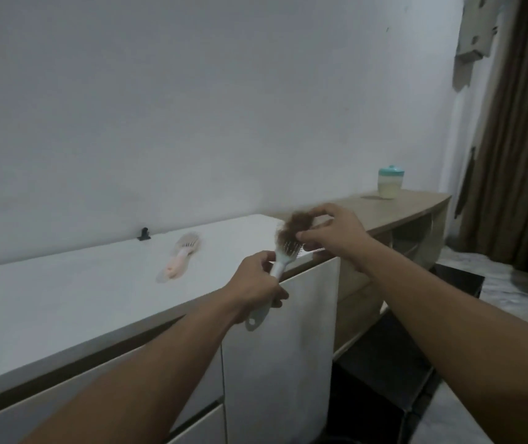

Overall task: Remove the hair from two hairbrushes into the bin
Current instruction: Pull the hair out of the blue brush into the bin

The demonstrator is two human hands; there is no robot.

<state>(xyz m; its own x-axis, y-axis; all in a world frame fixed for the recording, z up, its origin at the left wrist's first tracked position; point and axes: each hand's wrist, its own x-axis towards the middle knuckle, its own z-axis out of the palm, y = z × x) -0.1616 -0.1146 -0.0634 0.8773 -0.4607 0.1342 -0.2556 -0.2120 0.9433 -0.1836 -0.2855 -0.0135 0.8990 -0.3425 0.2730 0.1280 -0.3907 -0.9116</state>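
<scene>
1. Blue hairbrush [283, 254]: held in the air just in front of the white cabinet [80, 293], over its front edge, bristles facing up and to the right.
2. Clump of brown hair [298, 224]: sits on the far end of the bristle field, partly lifted; whether its lower strands are free of the bristles cannot be told through the blur.
3. Right hand [336, 237]: fingertips pinched together on the clump. The pull is best made along the bristles, away from the brush face, so the mat comes off whole rather than tearing.
4. Left hand [256, 290]: closed around the handle, with the hanging loop showing below the fist. A firm grip here should resist the pull.
5. Pink hairbrush [182, 254]: lies on the cabinet top, left of and behind the blue one, apparently still carrying hair.
6. Bin: not identifiable; a dark rim at the bottom edge, below the cabinet doors, may be it.
7. Lidded jar [390, 182]: on the wooden shelf to the cabinet's right, well apart.
</scene>
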